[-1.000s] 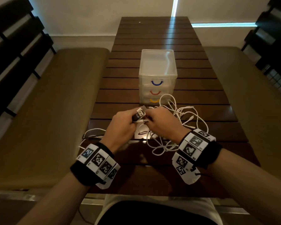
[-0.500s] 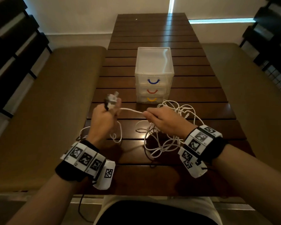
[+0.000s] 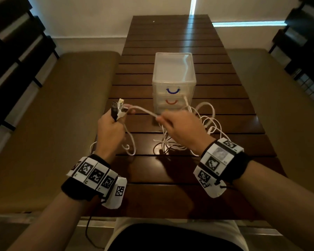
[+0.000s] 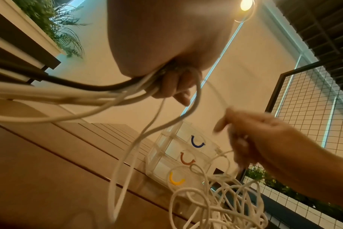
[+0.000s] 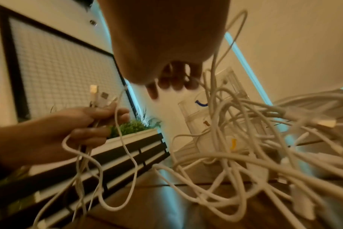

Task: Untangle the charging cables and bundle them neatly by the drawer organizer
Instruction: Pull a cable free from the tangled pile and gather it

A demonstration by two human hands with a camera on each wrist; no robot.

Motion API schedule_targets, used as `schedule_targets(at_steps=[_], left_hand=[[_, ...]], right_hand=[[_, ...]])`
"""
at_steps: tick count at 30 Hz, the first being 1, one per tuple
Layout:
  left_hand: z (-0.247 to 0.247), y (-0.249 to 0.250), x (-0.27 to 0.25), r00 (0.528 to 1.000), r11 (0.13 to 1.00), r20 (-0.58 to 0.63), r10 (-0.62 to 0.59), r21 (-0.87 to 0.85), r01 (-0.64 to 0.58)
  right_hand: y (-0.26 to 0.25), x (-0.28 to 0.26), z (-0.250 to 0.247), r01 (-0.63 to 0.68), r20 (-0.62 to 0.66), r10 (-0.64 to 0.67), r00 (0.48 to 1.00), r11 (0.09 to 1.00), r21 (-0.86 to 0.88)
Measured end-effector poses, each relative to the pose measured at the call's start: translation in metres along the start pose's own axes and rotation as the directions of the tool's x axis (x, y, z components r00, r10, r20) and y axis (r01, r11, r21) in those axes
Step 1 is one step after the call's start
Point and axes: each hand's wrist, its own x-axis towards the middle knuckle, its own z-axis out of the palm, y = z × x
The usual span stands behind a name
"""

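My left hand [image 3: 112,127] grips a bunch of USB plug ends [image 3: 118,108], one black and the others white, held upright above the table's left edge. Their cords [image 4: 100,96] trail down from the fist. One white cable [image 3: 143,110] runs from that hand to my right hand [image 3: 172,122], whose fingers pinch it. Under and right of the right hand lies a tangle of white cables [image 3: 205,127] on the dark slatted table [image 3: 170,167]. The clear three-drawer organizer [image 3: 173,77], with blue, orange and yellow handles, stands just beyond the tangle.
Padded benches [image 3: 49,124] run along both sides of the table, with dark slatted backrests [image 3: 16,51] on the left. A wire-grid panel [image 4: 307,111] stands to the right. A planter with greenery [image 5: 131,128] sits behind the left bench.
The hands were together at the plug ends. The left hand has since drawn the plugs left and up, and the right hand has slid along the white cable, stretching it between them.
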Motion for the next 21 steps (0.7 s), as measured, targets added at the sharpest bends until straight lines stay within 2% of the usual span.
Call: schedule_targets(at_steps=[1, 3, 5, 7, 9, 11, 14, 15, 17, 19, 21], left_hand=[[0.000, 0.002, -0.003, 1.000, 1.000, -0.008, 0.007, 0.018, -0.007], [0.002, 0.001, -0.010, 0.996, 0.995, 0.017, 0.087, 0.046, -0.088], [0.008, -0.004, -0.016, 0.967, 0.974, 0.170, 0.188, 0.093, -0.206], [0.015, -0.010, -0.020, 0.909, 0.933, 0.342, 0.237, 0.180, -0.311], [0.018, -0.013, -0.020, 0.874, 0.871, 0.421, 0.242, 0.303, -0.387], [0.020, -0.011, -0.021, 0.856, 0.808, 0.479, 0.192, 0.418, -0.415], [0.015, -0.014, -0.023, 0.821, 0.803, 0.546, 0.164, 0.410, -0.433], [0.011, -0.015, -0.021, 0.822, 0.808, 0.536, 0.189, 0.390, -0.441], [0.001, -0.021, -0.015, 0.853, 0.822, 0.448, 0.267, 0.356, -0.445], [-0.006, -0.021, -0.008, 0.905, 0.855, 0.295, 0.306, 0.333, -0.397], [-0.010, -0.015, -0.005, 0.950, 0.909, 0.130, 0.284, 0.280, -0.310]], right_hand=[[0.003, -0.003, 0.005, -0.044, 0.087, 0.048, 0.995, 0.998, -0.046], [0.004, -0.006, 0.010, -0.097, 0.115, 0.095, 0.989, 0.995, 0.005], [-0.001, -0.005, 0.011, -0.111, 0.137, 0.094, 0.986, 0.986, 0.123], [-0.009, -0.003, 0.013, -0.134, 0.196, 0.095, 0.976, 0.971, 0.196], [-0.012, -0.005, 0.013, -0.143, 0.250, 0.086, 0.965, 0.965, 0.220], [-0.009, -0.009, 0.012, -0.139, 0.291, 0.072, 0.954, 0.966, 0.218], [0.001, -0.014, 0.008, -0.099, 0.335, 0.046, 0.941, 0.985, 0.144], [0.004, -0.015, 0.006, -0.083, 0.339, 0.038, 0.940, 0.989, 0.121], [0.009, -0.017, 0.002, -0.058, 0.306, 0.012, 0.952, 0.988, 0.144], [0.010, -0.017, -0.001, -0.057, 0.260, 0.001, 0.966, 0.977, 0.208], [0.008, -0.013, -0.002, -0.037, 0.237, -0.014, 0.971, 0.978, 0.207]])
